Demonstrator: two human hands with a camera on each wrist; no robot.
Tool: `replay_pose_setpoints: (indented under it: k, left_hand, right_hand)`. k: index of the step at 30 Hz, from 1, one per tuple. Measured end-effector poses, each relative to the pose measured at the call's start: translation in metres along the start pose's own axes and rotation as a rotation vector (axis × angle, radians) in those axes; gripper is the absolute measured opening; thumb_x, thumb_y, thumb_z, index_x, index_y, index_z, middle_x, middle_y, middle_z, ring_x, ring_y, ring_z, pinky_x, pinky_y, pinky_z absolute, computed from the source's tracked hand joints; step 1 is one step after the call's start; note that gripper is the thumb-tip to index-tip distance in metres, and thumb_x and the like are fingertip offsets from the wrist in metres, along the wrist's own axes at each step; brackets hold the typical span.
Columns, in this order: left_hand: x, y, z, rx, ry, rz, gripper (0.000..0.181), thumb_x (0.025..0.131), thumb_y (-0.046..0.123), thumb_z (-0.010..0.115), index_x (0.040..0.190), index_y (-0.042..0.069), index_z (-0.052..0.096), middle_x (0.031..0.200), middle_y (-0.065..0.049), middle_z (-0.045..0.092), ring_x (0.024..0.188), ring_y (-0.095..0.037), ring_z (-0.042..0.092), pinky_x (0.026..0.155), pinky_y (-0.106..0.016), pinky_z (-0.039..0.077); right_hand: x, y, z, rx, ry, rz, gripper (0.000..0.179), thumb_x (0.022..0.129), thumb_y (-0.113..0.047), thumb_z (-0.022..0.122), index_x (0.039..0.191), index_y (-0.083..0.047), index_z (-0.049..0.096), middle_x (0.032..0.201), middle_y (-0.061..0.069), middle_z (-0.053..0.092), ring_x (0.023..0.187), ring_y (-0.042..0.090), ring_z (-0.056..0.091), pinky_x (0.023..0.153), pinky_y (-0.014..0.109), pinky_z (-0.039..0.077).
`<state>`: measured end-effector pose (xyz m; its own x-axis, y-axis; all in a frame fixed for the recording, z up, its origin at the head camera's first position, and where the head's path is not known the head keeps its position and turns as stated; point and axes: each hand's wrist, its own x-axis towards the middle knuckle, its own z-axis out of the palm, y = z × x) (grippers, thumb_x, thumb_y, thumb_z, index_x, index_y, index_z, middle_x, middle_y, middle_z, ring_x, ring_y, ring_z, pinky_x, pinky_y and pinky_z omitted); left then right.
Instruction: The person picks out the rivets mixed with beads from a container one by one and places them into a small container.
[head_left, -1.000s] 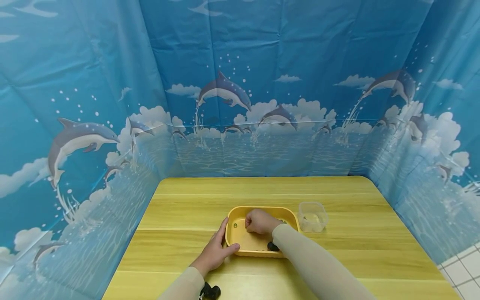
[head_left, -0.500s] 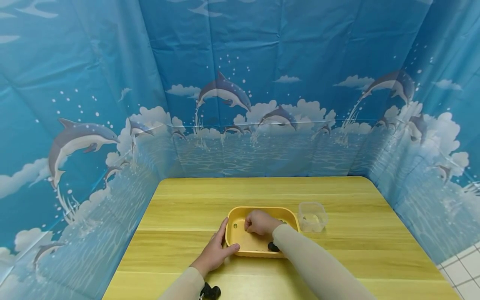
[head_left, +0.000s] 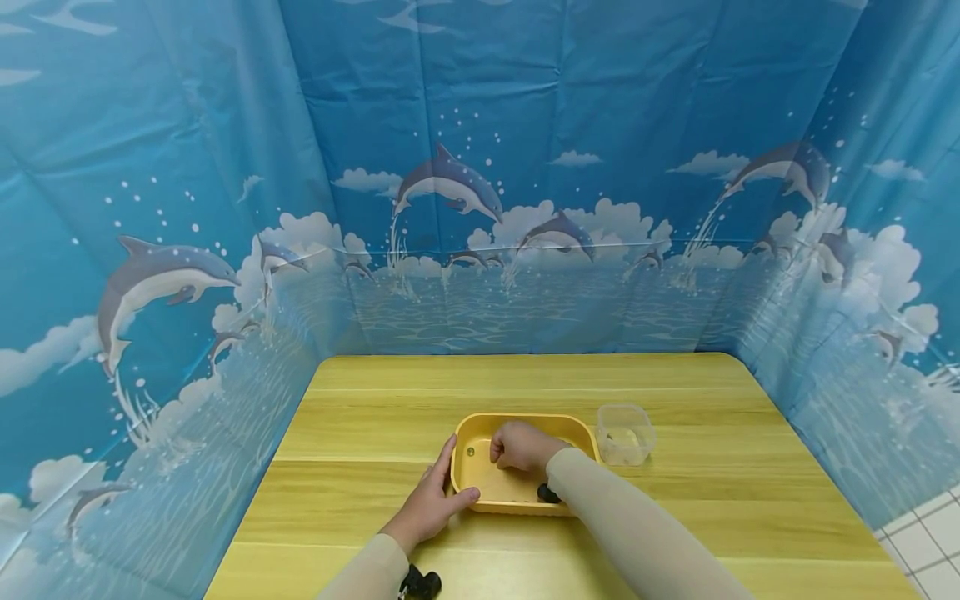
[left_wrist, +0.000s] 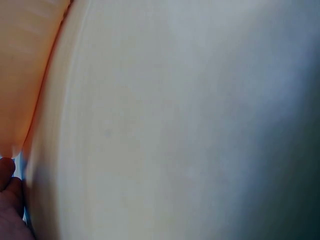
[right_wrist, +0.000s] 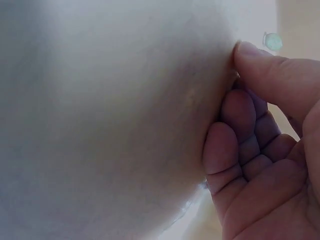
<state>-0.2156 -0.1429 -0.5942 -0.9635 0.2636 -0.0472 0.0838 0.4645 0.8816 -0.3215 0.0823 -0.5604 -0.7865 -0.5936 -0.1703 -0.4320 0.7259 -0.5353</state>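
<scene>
A yellow tray (head_left: 495,508) with raised walls stands on the table. At its near left corner my left hand (head_left: 423,504) rests with fingers fairly straight along the left wall and the thumb on the near rim. My right hand (head_left: 521,446) is inside the tray, fingers curled and thumb tip close to the index finger. I cannot tell whether a small thing sits between them. A small greenish glass-like bead (head_left: 471,451) lies on the tray floor to the left of that hand. In the right wrist view the bead (right_wrist: 272,41) shows just beyond the thumb.
A clear square plastic box (head_left: 626,435) stands just right of the tray, with something small inside. Black wrist devices sit at the left wrist (head_left: 420,583) and the right wrist (head_left: 547,493). Blue dolphin-print sheeting (head_left: 480,308) encloses the wooden table (head_left: 375,400) behind and at both sides.
Both hands and the tray stay in nearly the same place; the right hand shifts only very slightly.
</scene>
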Motion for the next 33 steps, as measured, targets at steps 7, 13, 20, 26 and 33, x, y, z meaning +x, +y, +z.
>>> replay_pose_setpoints:
  k: [7, 13, 20, 26, 33]
  left_hand:
    - [-0.0004, 0.0007, -0.0003, 0.019, 0.010, -0.012, 0.099, 0.099, 0.049, 0.072, 0.172, 0.033, 0.006, 0.173, -0.016, 0.028, 0.156, -0.046, 0.030, 0.122, -0.068, 0.027]
    - [-0.0003, 0.0000, -0.0004, 0.020, 0.013, -0.009, 0.099, 0.099, 0.049, 0.072, 0.171, 0.036, 0.006, 0.173, -0.015, 0.029, 0.156, -0.045, 0.031, 0.123, -0.067, 0.027]
    - [0.0012, -0.0015, -0.0005, 0.007, 0.008, 0.006, 0.099, 0.099, 0.046, 0.073, 0.171, 0.035, 0.005, 0.171, -0.019, 0.030, 0.156, -0.045, 0.032, 0.124, -0.064, 0.028]
    - [0.0011, -0.0011, -0.0006, 0.002, 0.004, 0.012, 0.099, 0.100, 0.045, 0.072, 0.171, 0.033, 0.005, 0.171, -0.019, 0.030, 0.156, -0.045, 0.032, 0.125, -0.064, 0.027]
    - [0.0008, 0.0002, -0.0007, 0.015, 0.005, 0.003, 0.100, 0.099, 0.047, 0.072, 0.171, 0.033, 0.005, 0.172, -0.018, 0.030, 0.156, -0.047, 0.030, 0.124, -0.067, 0.026]
  right_hand:
    - [-0.0031, -0.0043, -0.0024, -0.029, 0.003, -0.005, 0.021, 0.095, -0.007, 0.076, 0.079, -0.020, 0.074, 0.082, -0.010, 0.068, 0.072, 0.009, 0.055, 0.072, 0.027, 0.050]
    - [-0.0041, -0.0049, -0.0034, -0.014, -0.010, 0.002, 0.022, 0.097, -0.008, 0.074, 0.078, -0.019, 0.072, 0.080, -0.009, 0.066, 0.071, 0.009, 0.055, 0.069, 0.026, 0.048]
    - [-0.0046, -0.0022, -0.0038, 0.013, -0.017, -0.007, 0.020, 0.099, -0.010, 0.073, 0.080, -0.018, 0.071, 0.081, -0.008, 0.065, 0.072, 0.011, 0.055, 0.070, 0.027, 0.047]
    - [-0.0051, 0.0011, -0.0044, 0.060, -0.028, 0.000, 0.019, 0.101, -0.013, 0.071, 0.083, -0.017, 0.070, 0.080, -0.006, 0.064, 0.072, 0.012, 0.054, 0.069, 0.028, 0.045]
    - [-0.0063, 0.0003, -0.0081, 0.078, -0.034, -0.003, 0.019, 0.103, -0.015, 0.068, 0.085, -0.017, 0.069, 0.078, -0.006, 0.062, 0.068, 0.011, 0.052, 0.065, 0.026, 0.043]
